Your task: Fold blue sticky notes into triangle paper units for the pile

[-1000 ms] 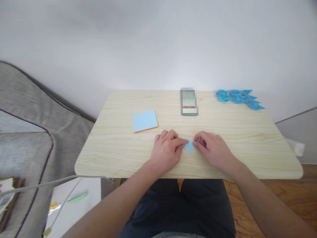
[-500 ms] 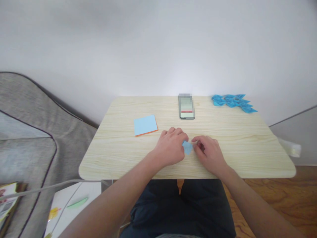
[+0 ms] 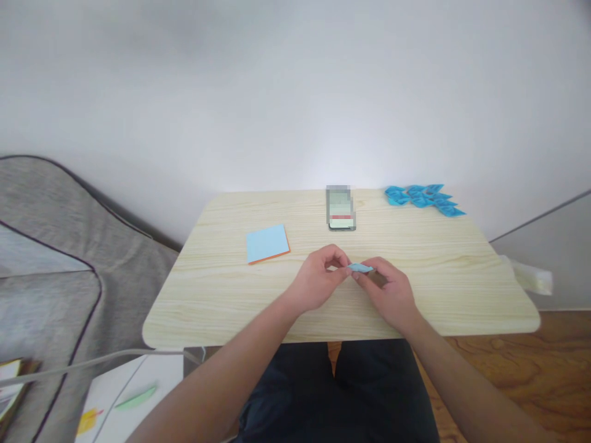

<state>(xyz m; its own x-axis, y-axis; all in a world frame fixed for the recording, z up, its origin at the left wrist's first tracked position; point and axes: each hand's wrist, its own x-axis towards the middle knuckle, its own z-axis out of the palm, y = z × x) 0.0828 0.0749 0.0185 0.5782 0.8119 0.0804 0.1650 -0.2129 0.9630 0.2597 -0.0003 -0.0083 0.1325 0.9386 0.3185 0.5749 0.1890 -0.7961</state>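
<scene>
A small folded piece of light blue paper [image 3: 361,267] is held between both hands, just above the table near its front. My left hand [image 3: 322,277] pinches its left end between thumb and fingers. On the other side, my right hand [image 3: 386,289] grips it with thumb below and fingers above. To the left lies a stack of paper sheets [image 3: 268,243], light blue on top with an orange edge. Several folded blue paper pieces [image 3: 421,198], pointed and joined in a cluster, rest at the back right.
A phone [image 3: 341,209] with a blurred screen lies at the back of the pale wooden table [image 3: 212,295], by the white wall. A grey sofa [image 3: 124,271] stands at the left. A cable [image 3: 101,358] crosses below the table's left corner.
Both hands have raised the folded blue paper off the table and turned it edge-on. My left hand has gone from lying over it to pinching its end. The view has shifted slightly.
</scene>
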